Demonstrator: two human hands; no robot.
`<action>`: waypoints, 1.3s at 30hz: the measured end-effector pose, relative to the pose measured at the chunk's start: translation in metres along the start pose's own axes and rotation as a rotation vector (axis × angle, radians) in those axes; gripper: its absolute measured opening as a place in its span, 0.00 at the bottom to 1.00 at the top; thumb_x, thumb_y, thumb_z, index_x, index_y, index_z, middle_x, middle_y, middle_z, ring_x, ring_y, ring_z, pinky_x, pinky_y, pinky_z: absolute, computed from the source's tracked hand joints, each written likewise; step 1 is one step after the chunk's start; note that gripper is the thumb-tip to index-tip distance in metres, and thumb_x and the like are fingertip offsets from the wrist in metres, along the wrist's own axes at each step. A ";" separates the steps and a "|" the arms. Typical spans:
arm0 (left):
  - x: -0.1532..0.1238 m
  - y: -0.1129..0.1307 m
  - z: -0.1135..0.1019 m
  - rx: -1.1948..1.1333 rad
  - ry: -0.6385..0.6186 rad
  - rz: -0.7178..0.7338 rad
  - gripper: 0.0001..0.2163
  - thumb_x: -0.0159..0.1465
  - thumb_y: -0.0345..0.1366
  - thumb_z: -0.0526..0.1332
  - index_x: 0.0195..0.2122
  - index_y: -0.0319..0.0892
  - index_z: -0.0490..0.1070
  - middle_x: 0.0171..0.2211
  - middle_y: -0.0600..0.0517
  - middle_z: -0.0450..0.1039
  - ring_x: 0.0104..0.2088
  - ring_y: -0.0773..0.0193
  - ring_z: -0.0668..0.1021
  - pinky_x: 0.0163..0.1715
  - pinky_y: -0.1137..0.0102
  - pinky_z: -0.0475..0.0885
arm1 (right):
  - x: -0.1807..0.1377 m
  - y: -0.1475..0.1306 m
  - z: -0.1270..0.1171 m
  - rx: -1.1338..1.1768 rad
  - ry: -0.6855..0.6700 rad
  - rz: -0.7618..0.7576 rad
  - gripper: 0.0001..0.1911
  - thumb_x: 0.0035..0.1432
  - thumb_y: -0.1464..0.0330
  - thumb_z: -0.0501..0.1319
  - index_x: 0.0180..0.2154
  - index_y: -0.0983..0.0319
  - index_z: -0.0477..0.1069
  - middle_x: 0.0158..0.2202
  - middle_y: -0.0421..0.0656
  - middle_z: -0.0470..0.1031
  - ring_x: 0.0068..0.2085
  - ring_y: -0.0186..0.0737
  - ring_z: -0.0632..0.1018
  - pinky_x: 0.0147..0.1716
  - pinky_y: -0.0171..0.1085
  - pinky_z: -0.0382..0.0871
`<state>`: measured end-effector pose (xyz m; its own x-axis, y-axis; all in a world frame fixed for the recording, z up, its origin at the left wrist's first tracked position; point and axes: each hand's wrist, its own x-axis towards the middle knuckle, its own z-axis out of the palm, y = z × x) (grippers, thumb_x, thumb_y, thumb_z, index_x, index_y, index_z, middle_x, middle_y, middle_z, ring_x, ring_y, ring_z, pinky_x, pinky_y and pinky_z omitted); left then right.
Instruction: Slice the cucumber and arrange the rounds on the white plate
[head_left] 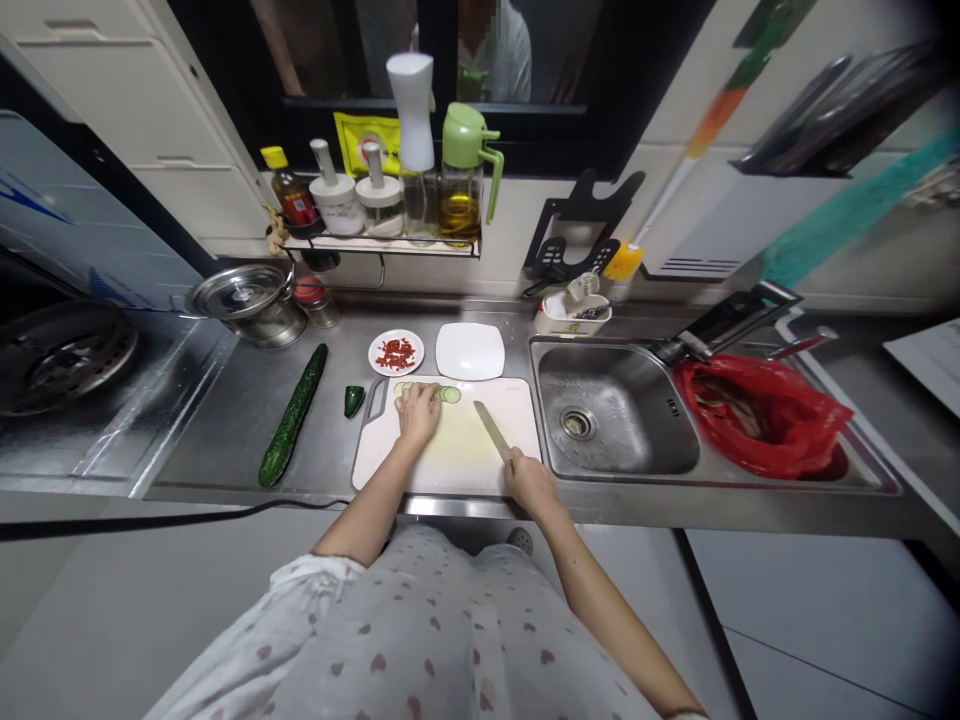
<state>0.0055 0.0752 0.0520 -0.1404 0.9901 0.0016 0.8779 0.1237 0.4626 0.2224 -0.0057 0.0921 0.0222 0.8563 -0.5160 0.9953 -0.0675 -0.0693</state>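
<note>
A row of pale green cucumber slices (450, 395) lies along the back edge of the white cutting board (457, 465). Over the row's left part rests my left hand (418, 410), its fingers bent down onto the slices and partly hiding them. My right hand (531, 483) is wrapped around the handle of a kitchen knife (491, 430). The blade points away and to the left, over the board's right side, apart from the slices. Left of the board are a cut cucumber end (353, 401) and a long whole cucumber (294, 415).
Behind the board stand a plate of chopped red pieces (396, 353) and a white square plate (470, 351). To the right are the sink (615, 410) and a red plastic bag (765, 415). A lidded steel pot (251, 305) sits back left, below a condiment shelf (382, 245).
</note>
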 end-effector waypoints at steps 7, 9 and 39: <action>0.029 0.014 0.014 0.109 -0.166 0.113 0.17 0.66 0.37 0.51 0.54 0.52 0.69 0.48 0.44 0.64 0.50 0.50 0.64 0.49 0.56 0.56 | -0.001 -0.001 0.000 0.017 0.004 -0.006 0.15 0.64 0.70 0.45 0.48 0.63 0.65 0.42 0.53 0.76 0.45 0.46 0.77 0.39 0.38 0.65; 0.033 0.016 0.016 0.147 -0.181 0.144 0.16 0.66 0.37 0.51 0.52 0.51 0.71 0.48 0.44 0.65 0.51 0.50 0.63 0.49 0.56 0.56 | -0.002 -0.001 0.000 0.023 -0.001 0.000 0.15 0.64 0.70 0.45 0.49 0.63 0.65 0.42 0.53 0.76 0.45 0.46 0.77 0.40 0.38 0.65; 0.010 -0.018 -0.009 -0.105 -0.390 0.090 0.08 0.57 0.30 0.56 0.31 0.46 0.75 0.35 0.53 0.78 0.41 0.59 0.76 0.48 0.63 0.63 | -0.004 -0.002 -0.001 0.036 0.001 -0.001 0.15 0.64 0.71 0.46 0.49 0.63 0.64 0.42 0.53 0.76 0.46 0.45 0.77 0.40 0.38 0.65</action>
<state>-0.0163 0.0824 0.0517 0.1366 0.9500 -0.2807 0.8244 0.0481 0.5639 0.2201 -0.0088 0.0948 0.0218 0.8571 -0.5147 0.9912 -0.0857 -0.1007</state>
